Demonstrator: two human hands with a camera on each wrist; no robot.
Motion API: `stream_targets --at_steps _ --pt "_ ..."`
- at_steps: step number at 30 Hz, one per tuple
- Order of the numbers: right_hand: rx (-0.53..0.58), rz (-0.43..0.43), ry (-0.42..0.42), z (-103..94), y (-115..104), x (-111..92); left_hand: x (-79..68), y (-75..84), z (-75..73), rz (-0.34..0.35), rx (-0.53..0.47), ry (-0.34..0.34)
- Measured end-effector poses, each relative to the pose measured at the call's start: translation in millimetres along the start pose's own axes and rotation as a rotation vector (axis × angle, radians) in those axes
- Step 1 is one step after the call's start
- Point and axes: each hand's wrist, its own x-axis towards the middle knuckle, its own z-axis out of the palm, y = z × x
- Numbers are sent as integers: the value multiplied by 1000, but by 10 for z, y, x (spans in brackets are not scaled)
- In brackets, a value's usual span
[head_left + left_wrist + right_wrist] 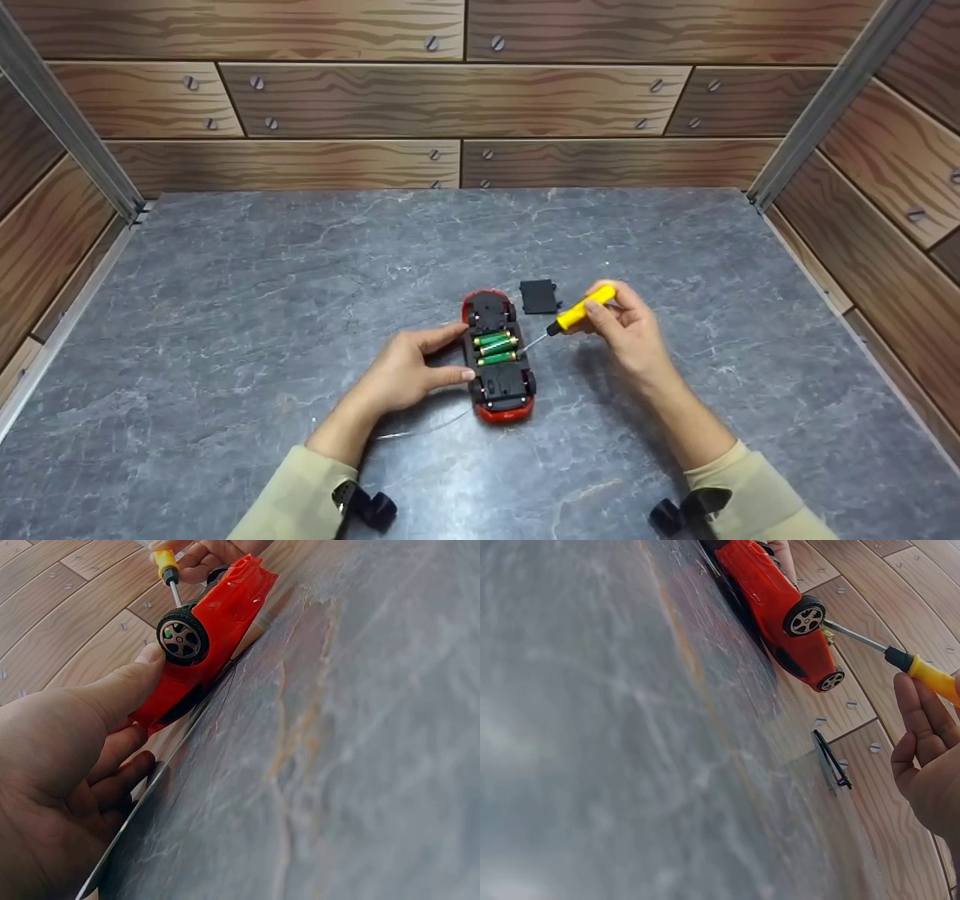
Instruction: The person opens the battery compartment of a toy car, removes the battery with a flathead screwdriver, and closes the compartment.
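A red toy car (504, 413) lies upside down on the table, its black underside facing up. Green batteries (497, 359) sit in its open compartment. My left hand (401, 371) holds the car's left side, thumb near one wheel (182, 637) and forefinger farther up. Between the thumb and fingers of my right hand (634, 337) is a screwdriver with a yellow handle (587, 308). Its metal shaft (859, 637) slants down to the right edge of the battery compartment. Whether the tip touches a battery I cannot tell.
A black battery cover (538, 297) lies flat just beyond the car, to its right. A thin clear strand (427, 430) runs from the car's near end toward the left wrist. Wood-patterned walls (450, 101) border the grey marbled table (262, 300).
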Motion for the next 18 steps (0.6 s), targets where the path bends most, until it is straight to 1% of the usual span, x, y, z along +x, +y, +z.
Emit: stream_targets --at_steps 3,6,13,18 --pt "34 2 15 -15 -19 -1 3 -2 2 -2 -7 -2" --pt "43 16 44 -35 -52 7 0 -6 -1 -4 -5 1" --pt "24 19 141 -125 -163 39 1 -8 2 0 -1 4" --pt "3 25 168 -192 -216 81 4 0 9 1 -3 4"
